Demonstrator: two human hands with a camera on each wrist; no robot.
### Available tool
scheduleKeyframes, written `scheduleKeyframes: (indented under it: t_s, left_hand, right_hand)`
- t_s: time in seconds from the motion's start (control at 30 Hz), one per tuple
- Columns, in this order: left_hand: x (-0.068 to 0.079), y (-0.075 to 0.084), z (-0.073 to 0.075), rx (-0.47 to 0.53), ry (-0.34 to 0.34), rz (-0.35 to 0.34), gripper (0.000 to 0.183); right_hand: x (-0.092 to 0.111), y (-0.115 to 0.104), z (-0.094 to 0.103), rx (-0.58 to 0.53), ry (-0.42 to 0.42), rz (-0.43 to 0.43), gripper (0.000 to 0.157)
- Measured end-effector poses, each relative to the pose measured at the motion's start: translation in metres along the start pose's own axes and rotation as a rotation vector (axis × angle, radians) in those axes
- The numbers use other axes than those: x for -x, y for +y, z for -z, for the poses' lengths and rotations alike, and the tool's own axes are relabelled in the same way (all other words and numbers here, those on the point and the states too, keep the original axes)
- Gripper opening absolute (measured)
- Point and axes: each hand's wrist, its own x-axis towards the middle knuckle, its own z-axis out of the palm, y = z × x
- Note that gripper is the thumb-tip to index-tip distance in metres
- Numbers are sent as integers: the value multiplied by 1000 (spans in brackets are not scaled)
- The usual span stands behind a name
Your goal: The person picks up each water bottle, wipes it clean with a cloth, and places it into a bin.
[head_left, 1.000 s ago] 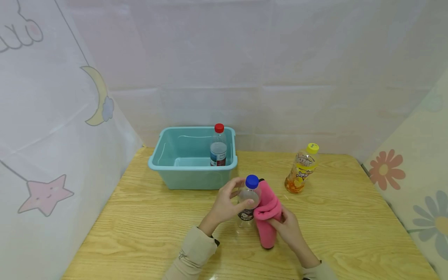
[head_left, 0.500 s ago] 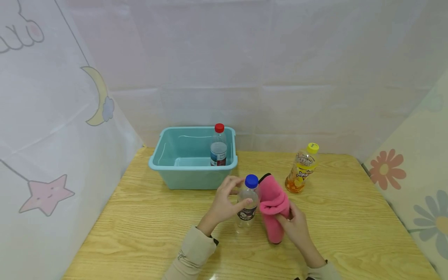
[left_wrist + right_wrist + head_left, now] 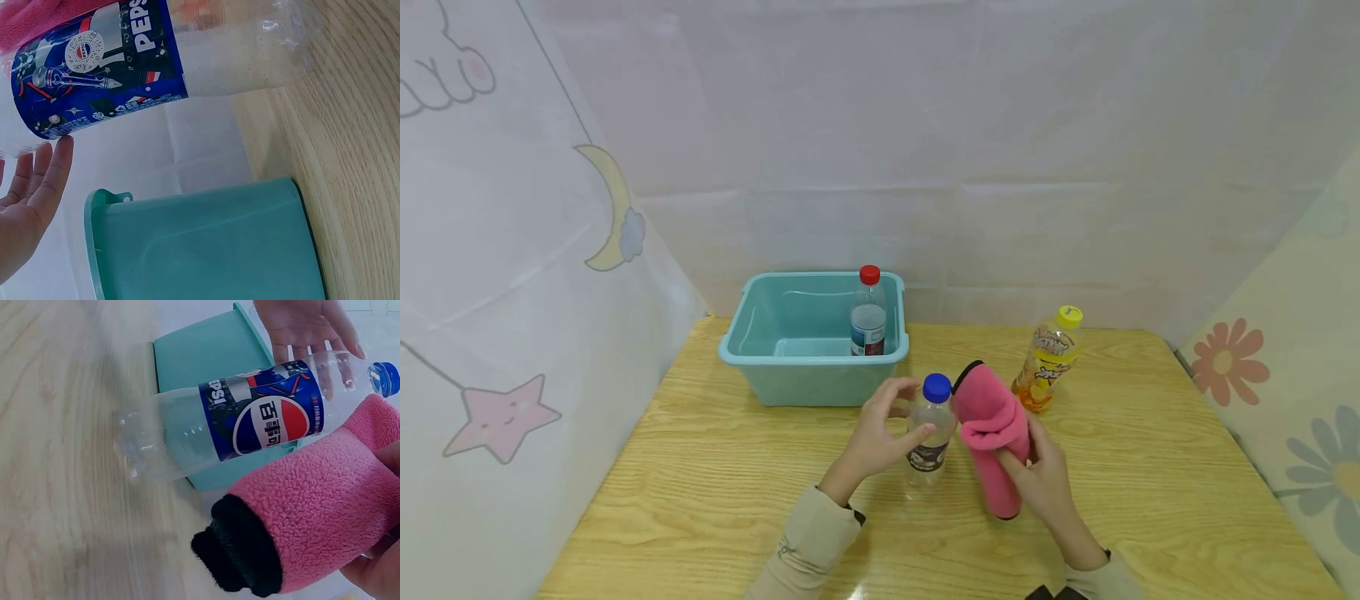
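Observation:
A clear plastic Pepsi bottle with a blue cap and blue label stands upright on the table. My left hand is around its upper part from the left, thumb in front and fingers behind. The left wrist view shows a fingertip at the edge of the bottle's label. To the right of the bottle, my right hand grips a folded pink towel with black trim, thumb on the near side. In the right wrist view the towel overlaps the bottle's shoulder.
A turquoise basin sits behind at the left, holding a red-capped bottle with a label. Behind the towel, a yellow-capped bottle with an orange and yellow label stands on the wooden table. Printed cloth hangs around the table.
My right hand has carried the towel to the right, away from the bottle, and the towel's top has risen. The left hand and the bottle have shifted very slightly left.

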Motion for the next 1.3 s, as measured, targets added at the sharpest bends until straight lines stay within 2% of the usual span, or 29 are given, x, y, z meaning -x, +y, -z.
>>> scheduleKeyframes:
  t_s: [0.17, 0.47, 0.7, 1.07, 1.3]
  left_hand:
    - [1, -1, 1, 1, -27, 27, 46]
    - [0, -4, 3, 16, -75, -33, 44]
    - [-1, -4, 3, 31, -62, -57, 43]
    - [1, -3, 3, 8, -68, -44, 45]
    - [1, -3, 2, -2, -59, -38, 43]
  right_hand:
    - [-5, -4, 1, -5, 4, 61, 56]
    - [-15, -11, 2, -16, 17, 124, 52]
    - [-18, -12, 0, 2, 14, 149, 52]
    - [-20, -15, -4, 0, -16, 163, 51]
    - [-23, -21, -7, -23, -27, 209, 50]
